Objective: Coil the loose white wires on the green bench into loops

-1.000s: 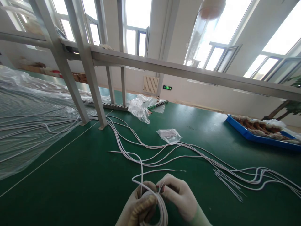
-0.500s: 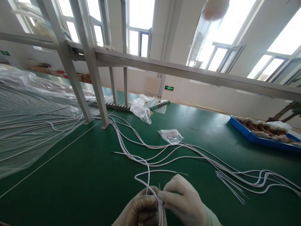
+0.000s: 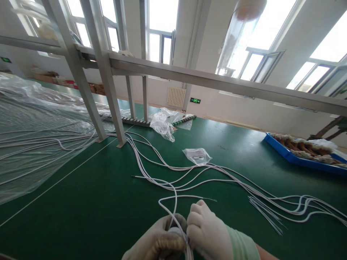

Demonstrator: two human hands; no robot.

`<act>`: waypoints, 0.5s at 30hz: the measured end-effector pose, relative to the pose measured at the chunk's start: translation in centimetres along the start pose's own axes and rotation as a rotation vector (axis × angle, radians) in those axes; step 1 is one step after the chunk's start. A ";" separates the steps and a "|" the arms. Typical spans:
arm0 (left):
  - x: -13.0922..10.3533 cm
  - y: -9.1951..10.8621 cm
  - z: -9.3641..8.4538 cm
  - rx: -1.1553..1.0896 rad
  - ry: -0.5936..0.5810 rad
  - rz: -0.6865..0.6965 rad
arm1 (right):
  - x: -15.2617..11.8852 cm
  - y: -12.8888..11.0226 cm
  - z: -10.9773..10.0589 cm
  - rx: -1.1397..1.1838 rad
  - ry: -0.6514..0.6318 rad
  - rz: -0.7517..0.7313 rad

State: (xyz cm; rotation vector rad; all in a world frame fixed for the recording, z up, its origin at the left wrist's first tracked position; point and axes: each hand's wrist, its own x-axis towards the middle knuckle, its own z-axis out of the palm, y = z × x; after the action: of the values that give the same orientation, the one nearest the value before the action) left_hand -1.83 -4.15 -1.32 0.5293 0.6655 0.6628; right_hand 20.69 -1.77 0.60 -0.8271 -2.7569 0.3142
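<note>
My left hand (image 3: 159, 238), in a worn whitish glove, is closed around a bundle of white cables (image 3: 188, 251) at the bottom middle of the view. Two cable ends loop up out of this grip; one white cable (image 3: 175, 198) curves left, another runs right to a bare, frayed tip. Against the bundle's right side is my right hand (image 3: 207, 229), gloved too, its fingers curled in a fist. What those fingers pinch is hidden behind the knuckles. Just right of the hands lie several thin white ties or wire strips (image 3: 265, 215) on the green tabletop (image 3: 89, 216).
Long white cables (image 3: 235, 180) cross the table from left to right. A small clear bag (image 3: 197, 156) of white strips lies beyond them. Metal frame posts (image 3: 115, 104) stand at left beside plastic sheeting (image 3: 40, 144). A blue tray (image 3: 287, 155) holds brown, fibrous parts.
My right hand has turned and curled into a fist, its forearm showing more. A thin upright strip between the hands is now out of sight. The cable loop has shifted slightly right.
</note>
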 end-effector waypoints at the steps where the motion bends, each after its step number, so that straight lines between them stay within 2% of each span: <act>1: 0.3 0.5 0.3 0.017 -0.006 -0.048 | -0.3 -0.1 0.1 0.059 -0.001 0.064; 4: 0.7 1.6 1.7 0.187 0.032 -0.109 | -0.9 -0.6 0.6 0.261 0.040 0.290; 7: 0.9 1.6 3.3 0.527 0.194 -0.027 | -0.4 -0.8 1.2 0.451 0.013 0.620; 10: 1.0 0.8 4.3 0.822 0.333 0.101 | 0.6 -0.6 1.4 0.716 -0.108 0.910; 12: 1.2 0.4 4.1 0.832 0.335 0.136 | 0.8 -0.3 1.1 0.857 -0.159 0.953; 13: 1.3 0.2 3.7 0.763 0.320 0.134 | 0.7 -0.2 0.9 0.901 -0.151 0.932; 15: 1.5 0.1 2.6 0.549 0.255 0.131 | 0.0 0.2 0.2 0.917 -0.049 0.843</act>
State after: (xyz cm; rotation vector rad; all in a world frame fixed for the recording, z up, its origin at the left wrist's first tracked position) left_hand 0.89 -3.62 -0.10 1.0125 1.0702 0.6750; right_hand 20.69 -1.65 0.38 -1.5673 -1.7511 1.5688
